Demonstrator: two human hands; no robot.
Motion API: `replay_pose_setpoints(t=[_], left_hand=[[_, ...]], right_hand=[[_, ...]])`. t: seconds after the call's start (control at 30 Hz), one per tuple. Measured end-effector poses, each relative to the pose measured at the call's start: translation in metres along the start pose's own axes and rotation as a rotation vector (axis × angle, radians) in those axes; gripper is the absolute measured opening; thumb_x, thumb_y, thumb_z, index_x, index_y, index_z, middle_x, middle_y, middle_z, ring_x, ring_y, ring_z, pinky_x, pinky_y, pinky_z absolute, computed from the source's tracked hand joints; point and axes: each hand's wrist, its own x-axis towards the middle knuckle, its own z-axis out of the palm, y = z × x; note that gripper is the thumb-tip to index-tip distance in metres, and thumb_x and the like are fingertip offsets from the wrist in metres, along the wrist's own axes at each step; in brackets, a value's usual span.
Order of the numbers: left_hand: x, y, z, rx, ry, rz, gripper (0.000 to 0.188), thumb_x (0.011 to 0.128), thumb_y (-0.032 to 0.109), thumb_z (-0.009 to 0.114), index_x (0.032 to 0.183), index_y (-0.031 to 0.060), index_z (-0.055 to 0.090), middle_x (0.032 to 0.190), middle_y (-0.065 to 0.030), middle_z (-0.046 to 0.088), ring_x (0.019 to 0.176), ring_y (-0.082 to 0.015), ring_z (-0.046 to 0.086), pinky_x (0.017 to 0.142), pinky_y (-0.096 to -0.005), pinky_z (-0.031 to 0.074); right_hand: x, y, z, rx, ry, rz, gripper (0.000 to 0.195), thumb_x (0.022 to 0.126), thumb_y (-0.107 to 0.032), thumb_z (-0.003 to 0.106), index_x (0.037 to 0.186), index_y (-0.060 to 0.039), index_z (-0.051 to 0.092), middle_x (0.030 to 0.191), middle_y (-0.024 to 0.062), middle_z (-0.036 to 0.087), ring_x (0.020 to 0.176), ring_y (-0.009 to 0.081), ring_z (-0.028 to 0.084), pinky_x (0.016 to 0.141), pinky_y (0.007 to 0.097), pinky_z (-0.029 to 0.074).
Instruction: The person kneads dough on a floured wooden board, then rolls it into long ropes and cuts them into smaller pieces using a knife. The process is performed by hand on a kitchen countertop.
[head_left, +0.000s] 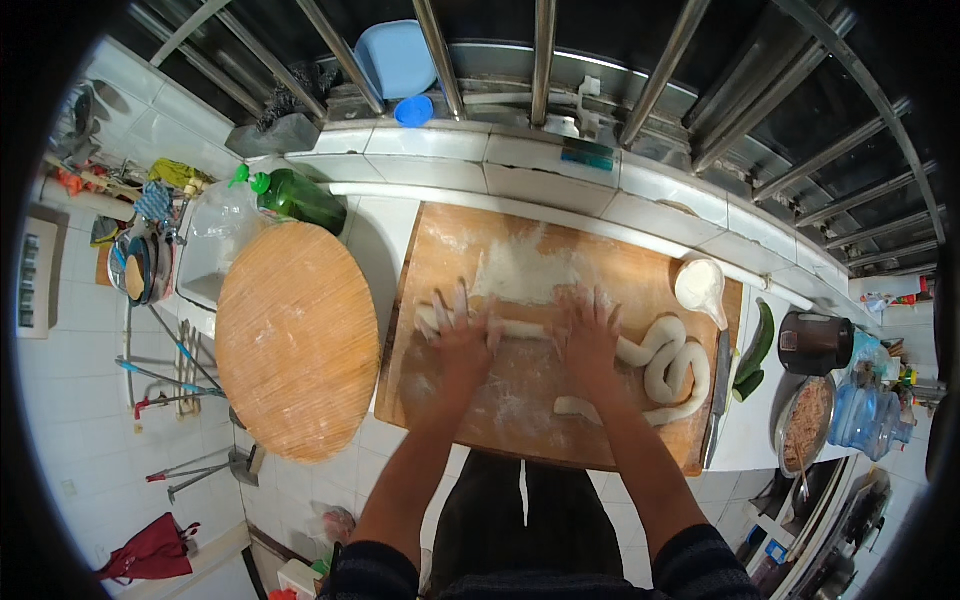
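A long rope of dough lies across a floured wooden board. Flat on its left stretch rests my left hand, fingers spread and dusted with flour. My right hand presses palm down on the rope further right, its fingers apart and slightly blurred. Beyond the right hand the rope folds back in loops, and its end shows near my right forearm. Loose flour is scattered on the board behind both hands. My palms hide parts of the dough.
At the board's right edge are a scoop of flour and a knife. Further right are a cut cucumber and a bowl of minced filling. A round wooden board stands left, before a green bottle.
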Motion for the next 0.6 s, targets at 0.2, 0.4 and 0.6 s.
replay_pose_setpoints(t=[0.2,0.4,0.6], left_hand=[[-0.032,0.014,-0.026,-0.056,-0.265,-0.045,0.053,0.098,0.042,0.051,0.147,0.0225,0.045,0.158,-0.0188,0.031,0.144,-0.0458,0.028,0.113,-0.0714,0.008],[-0.101,0.004,-0.013,-0.186,-0.222,-0.014,0.051,0.099,0.036,0.050,0.147,0.0168,0.046,0.154,-0.0180,0.037,0.144,-0.0444,0.028,0.117,-0.0639,0.012],[-0.016,-0.012,-0.012,-0.001,-0.142,0.059,0.052,0.100,0.033,0.047,0.149,0.0157,0.043,0.159,-0.0146,0.031,0.146,-0.0437,0.023,0.118,-0.0602,0.013]], right_hand=[[-0.032,0.053,0.010,-0.066,0.056,-0.273,0.042,0.090,-0.035,0.063,0.130,-0.0225,0.062,0.128,0.0045,0.059,0.127,0.0267,0.051,0.111,0.0548,0.034],[-0.062,0.064,-0.009,0.106,0.102,-0.044,0.036,0.082,-0.025,0.069,0.116,-0.0151,0.065,0.110,0.0069,0.062,0.109,0.0314,0.057,0.089,0.0497,0.046],[-0.016,-0.066,0.006,0.259,-0.111,-0.176,0.059,0.095,-0.038,0.056,0.145,-0.0091,0.044,0.152,0.0111,0.041,0.142,0.0340,0.035,0.115,0.0554,0.027]])
